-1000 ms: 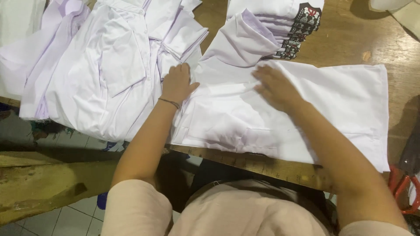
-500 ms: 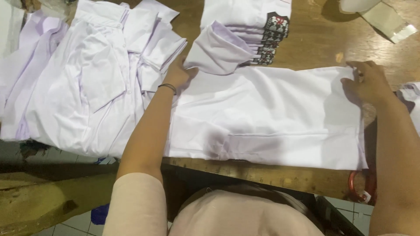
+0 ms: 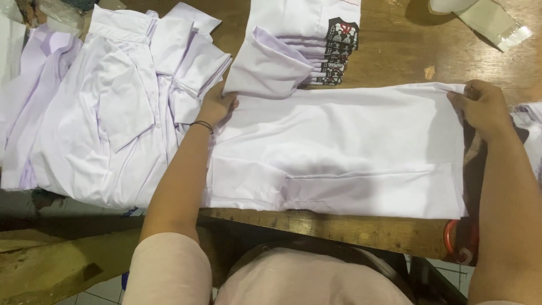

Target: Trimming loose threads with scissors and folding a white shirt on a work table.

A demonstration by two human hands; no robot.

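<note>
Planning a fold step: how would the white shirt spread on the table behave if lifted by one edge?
The white shirt would likely droop, being thin, creased cloth. Probably light. It should slide easily over the wooden table.

Two hands: left hand (image 3: 217,107), right hand (image 3: 481,106). One flat shirt (image 3: 339,152) spread between them. One stack (image 3: 305,51) of folded shirts behind it (patch edges suggest about six; exact count unclear). One loose heap (image 3: 113,107) at left, number untellable. One wristband (image 3: 202,125). One table (image 3: 395,56).
</note>
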